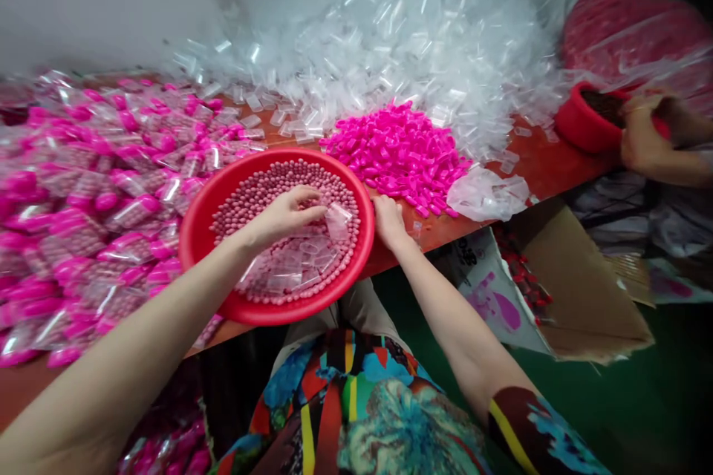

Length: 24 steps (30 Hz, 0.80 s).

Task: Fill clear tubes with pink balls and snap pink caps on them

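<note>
A red round basin [196, 234] sits at the table's front edge, filled with small pink beads [261, 193] and several clear plastic tubes [301, 260]. My left hand [281, 217] hovers over the beads, fingers pinched on a clear tube near the basin's middle. My right hand [388, 221] rests at the basin's right rim, fingers curled down; whether it holds anything is hidden. A heap of bright pink caps [398, 152] lies just beyond my right hand.
Filled pink-capped tubes [83, 200] pile up on the left. A large mound of empty clear tubes [401, 44] covers the back. Another person's hand [640, 137] reaches a red bowl [579, 126] at the right. A cardboard box [579, 289] stands below the table edge.
</note>
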Available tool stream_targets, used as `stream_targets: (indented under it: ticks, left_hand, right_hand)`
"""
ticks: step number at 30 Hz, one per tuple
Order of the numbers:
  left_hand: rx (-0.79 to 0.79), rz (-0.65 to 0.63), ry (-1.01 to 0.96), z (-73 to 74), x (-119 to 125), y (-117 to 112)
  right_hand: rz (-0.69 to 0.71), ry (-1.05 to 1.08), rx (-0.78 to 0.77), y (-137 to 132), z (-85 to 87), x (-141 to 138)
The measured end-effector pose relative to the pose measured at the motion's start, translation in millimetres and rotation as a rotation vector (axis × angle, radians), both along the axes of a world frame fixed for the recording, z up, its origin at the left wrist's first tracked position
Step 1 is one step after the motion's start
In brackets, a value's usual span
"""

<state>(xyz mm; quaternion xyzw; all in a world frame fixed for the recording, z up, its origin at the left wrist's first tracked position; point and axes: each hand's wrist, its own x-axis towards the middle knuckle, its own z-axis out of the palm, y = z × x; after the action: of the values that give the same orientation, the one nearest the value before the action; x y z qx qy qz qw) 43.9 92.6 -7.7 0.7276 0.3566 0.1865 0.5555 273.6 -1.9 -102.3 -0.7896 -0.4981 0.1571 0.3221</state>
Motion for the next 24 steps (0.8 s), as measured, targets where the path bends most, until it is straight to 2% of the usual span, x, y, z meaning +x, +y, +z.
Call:
stream_targets:
  ticks: [3, 6, 8, 10, 13, 16, 18, 20, 24]
  left_hand:
    - [-0.247, 0.025, -0.109, 12.3, -16, -18]
    - [-0.521, 0.087, -0.327, 16.6, -29, -36]
    - [-0.663, 0.131, -0.466, 18.3, -36, -47]
    - [-0.751, 0.177, -0.564, 20.5, -41, -58]
    - [-0.874, 0.248, -0.672, 23.2, -46, -76]
    - [-1.016, 0.316, -0.765, 22.0, -49, -92]
    - [-1.052, 0.358, -0.818, 18.7, -49, -100]
    - [-1.014, 0.403, -0.843, 14.5, -49, -104]
    - [-0.879, 0.510, -0.821, 8.3, -46, -105]
  right_hand:
    - [-0.034, 0.087, 0.055, 1, -3.4, 1]
    - [-0.108, 0.171, 0.131, -2, 2.1, 10]
    - [-0.170, 0.296, 0.237, -5, 17.4, 11]
    - [-0.164, 0.506, 0.382, -9, 42.0, 2]
    - [0.049, 0.753, 0.461, -15, 83.3, -30]
    - [0.263, 0.866, 0.382, -18, 110.2, -73]
    - [0.359, 0.896, 0.321, -19, 116.2, -96]
    - [0.418, 0.902, 0.273, -19, 115.4, -112]
    - [0.442, 0.829, 0.223, -21, 110.3, -121]
